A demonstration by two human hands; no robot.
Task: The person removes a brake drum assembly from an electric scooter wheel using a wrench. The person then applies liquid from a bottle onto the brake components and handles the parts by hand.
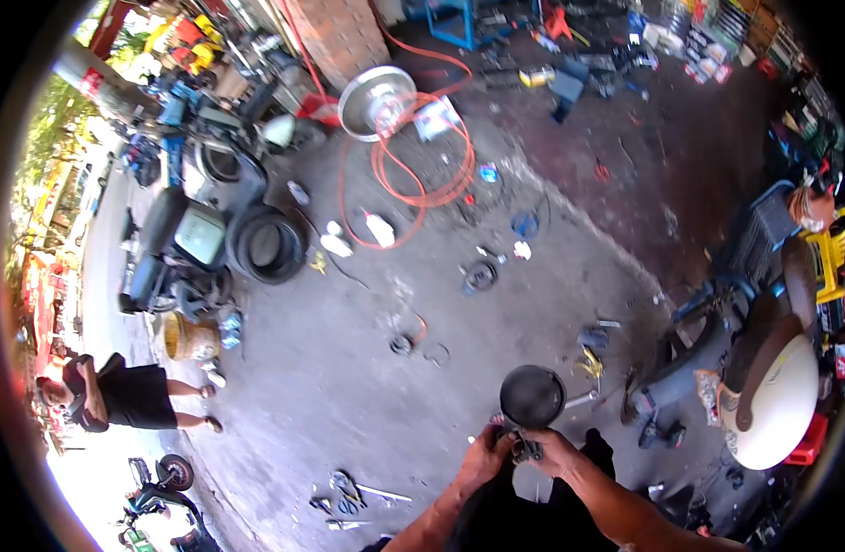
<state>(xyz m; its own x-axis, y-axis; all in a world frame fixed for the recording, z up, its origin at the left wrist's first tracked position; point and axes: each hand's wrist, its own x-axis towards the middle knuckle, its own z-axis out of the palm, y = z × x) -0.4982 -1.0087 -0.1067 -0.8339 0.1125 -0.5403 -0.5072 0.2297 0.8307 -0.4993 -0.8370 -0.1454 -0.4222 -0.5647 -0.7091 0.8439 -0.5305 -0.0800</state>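
My left hand [484, 458] and my right hand [552, 452] are close together in front of my lap. Both have their fingers closed on a small greyish metal part [526, 449], whose exact kind I cannot make out. Just beyond the fingertips is a round black dish-like thing [533, 396]. Whether it is joined to the metal part or stands apart beneath it, I cannot tell. A silver wrench [582, 399] lies at its right side. Farther right on the floor are a yellow-handled tool [590, 362] and a dark cylindrical part [593, 338].
A scooter [772, 396] stands close on my right. Tools [349, 497] lie on the floor at lower left. Ahead are an orange hose [422, 198], a metal basin [376, 103] and a tyre [266, 244] beside another scooter [188, 230]. A person [133, 396] stands at left.
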